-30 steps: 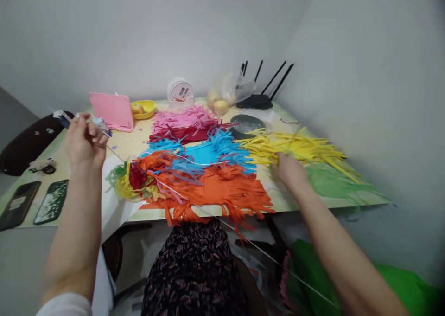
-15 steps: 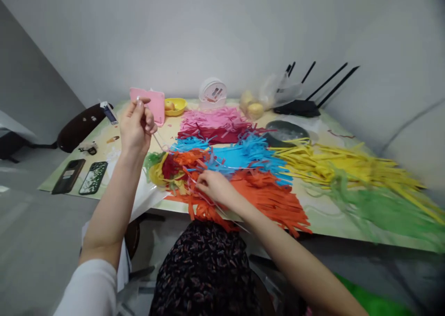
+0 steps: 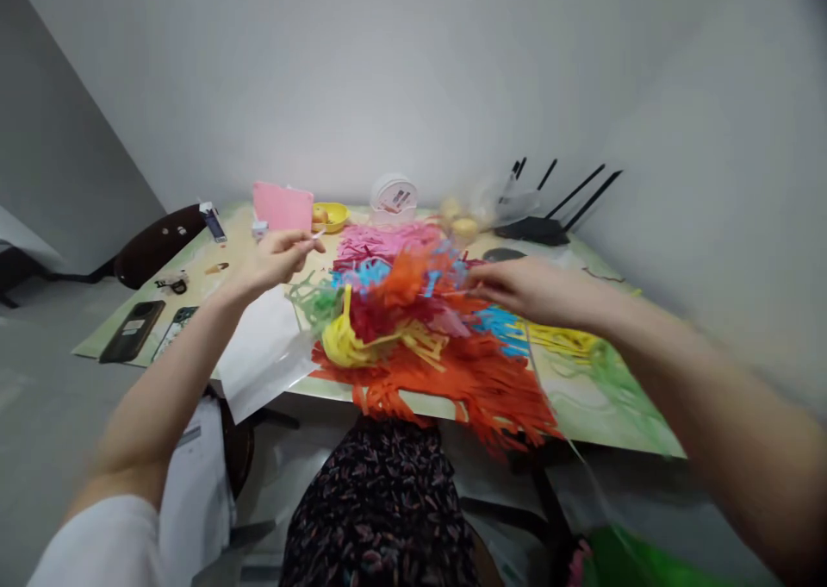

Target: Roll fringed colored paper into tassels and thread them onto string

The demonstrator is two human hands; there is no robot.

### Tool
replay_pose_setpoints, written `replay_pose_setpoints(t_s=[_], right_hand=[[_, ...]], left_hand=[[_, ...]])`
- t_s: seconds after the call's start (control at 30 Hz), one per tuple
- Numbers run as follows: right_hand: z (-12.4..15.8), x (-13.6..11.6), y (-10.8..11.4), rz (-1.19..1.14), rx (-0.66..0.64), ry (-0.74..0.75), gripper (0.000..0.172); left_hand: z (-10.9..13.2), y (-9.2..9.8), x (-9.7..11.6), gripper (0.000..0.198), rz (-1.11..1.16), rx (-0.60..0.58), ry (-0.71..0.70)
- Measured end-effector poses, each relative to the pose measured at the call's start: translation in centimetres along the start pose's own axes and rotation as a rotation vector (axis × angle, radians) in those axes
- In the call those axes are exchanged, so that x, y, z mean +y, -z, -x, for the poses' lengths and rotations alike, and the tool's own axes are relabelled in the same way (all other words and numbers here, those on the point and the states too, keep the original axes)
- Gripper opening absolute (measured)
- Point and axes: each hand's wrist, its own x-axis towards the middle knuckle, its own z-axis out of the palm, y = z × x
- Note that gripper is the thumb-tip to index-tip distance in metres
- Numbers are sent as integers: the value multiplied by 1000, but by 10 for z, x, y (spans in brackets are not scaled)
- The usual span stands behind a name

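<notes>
My left hand (image 3: 284,259) is closed in a pinch on a thin white string (image 3: 319,234), whose short end pokes out past the fingertips. Off to the right, my right hand (image 3: 510,285) has its fingers pressed together at the string too, though motion blurs the grip. Between both hands a bundle of fringed paper tassels (image 3: 362,346) in green, yellow, red, orange and blue hangs above the table, smeared by movement. Beneath it lie orange fringed paper strips (image 3: 478,380), and farther back pink fringed paper (image 3: 362,240). A thin strand trails off the table's front edge at right.
Yellow strips (image 3: 562,341) lie at right, near a black router (image 3: 533,231) with antennas. At the back are a pink tablet-like panel (image 3: 284,206), a yellow bowl (image 3: 339,216) and a round white container (image 3: 394,195). A phone (image 3: 133,330) and white sheet (image 3: 258,346) lie left.
My left hand has come down and slightly right from its raised position. My right hand has moved up and right, away from the orange paper. The tassel bundle has risen and shifted right.
</notes>
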Motion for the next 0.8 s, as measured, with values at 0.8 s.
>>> replay_pose_setpoints(t_s=[0.8], right_hand=[[23,23,3,-351,106,-200,47]], left_hand=[[-15,-25,-9,31,-992,-550,-194]])
